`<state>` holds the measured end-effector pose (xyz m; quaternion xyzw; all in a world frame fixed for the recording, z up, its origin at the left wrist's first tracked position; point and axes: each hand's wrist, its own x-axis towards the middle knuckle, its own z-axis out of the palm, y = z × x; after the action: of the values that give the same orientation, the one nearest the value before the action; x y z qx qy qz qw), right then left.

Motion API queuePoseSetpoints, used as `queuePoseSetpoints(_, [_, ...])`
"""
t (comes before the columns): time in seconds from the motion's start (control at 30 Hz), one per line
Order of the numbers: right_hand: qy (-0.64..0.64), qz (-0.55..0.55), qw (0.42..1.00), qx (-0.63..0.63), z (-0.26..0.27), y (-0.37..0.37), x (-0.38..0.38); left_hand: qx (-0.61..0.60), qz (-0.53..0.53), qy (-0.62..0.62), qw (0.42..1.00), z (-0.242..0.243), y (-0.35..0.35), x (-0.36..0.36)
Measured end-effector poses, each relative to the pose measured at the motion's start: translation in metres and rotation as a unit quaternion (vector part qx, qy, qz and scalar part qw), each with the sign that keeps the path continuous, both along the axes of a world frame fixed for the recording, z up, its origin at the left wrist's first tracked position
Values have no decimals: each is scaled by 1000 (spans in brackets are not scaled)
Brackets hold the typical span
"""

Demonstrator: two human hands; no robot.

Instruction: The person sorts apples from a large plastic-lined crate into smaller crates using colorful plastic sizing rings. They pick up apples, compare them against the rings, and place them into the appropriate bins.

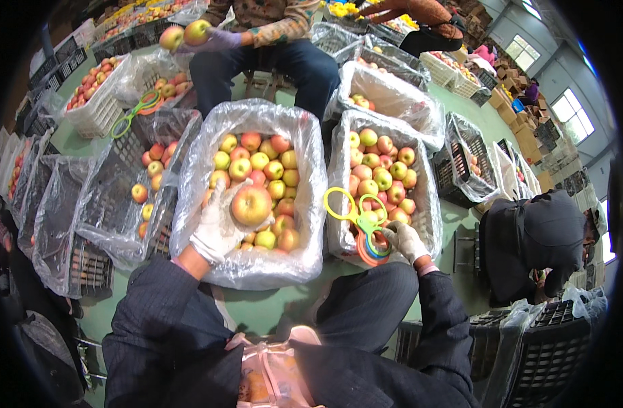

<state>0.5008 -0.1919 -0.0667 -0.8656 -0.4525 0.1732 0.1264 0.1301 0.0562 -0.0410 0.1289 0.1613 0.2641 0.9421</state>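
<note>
My left hand (217,227), in a white glove, cradles a red-and-yellow apple (251,205) on its palm and fingers. Below it is a crate lined with clear plastic (250,270), holding many red, yellow and greenish apples (259,161). My right hand (405,242), gloved as well, pinches a set of plastic fruit sizing rings (363,222) in yellow, green, blue and orange. The rings overlap the near part of a second lined crate (433,204), where more apples (382,178) lie. How the fingers grip the rings is partly hidden.
Opposite me sits a person holding two apples (184,35) in a gloved hand. Another set of sizing rings (135,113) rests on a crate at left. Lined crates (61,214) crowd the left side. A person in dark clothes (530,245) bends at right, near black crates (541,357).
</note>
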Motion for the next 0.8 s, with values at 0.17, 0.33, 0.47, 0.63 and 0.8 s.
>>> queuePoseSetpoints(0.17, [54, 102, 967, 226, 54, 38, -60, 74, -4, 15, 997, -9, -9, 9])
queuePoseSetpoints(0.33, [141, 356, 884, 269, 78, 89, -156, 91, -100, 59, 989, -11, -38, 27])
queuePoseSetpoints(0.47, [141, 322, 903, 249, 77, 101, -183, 108, -98, 80, 986, -12, -53, 25])
queuePoseSetpoints(0.63, [92, 148, 960, 218, 61, 68, -116, 171, -171, 22, 970, -7, -37, 12])
queuePoseSetpoints(0.8, [-88, -94, 979, 157, 26, 39, 17, 315, -75, 94, 941, 11, 3, -2])
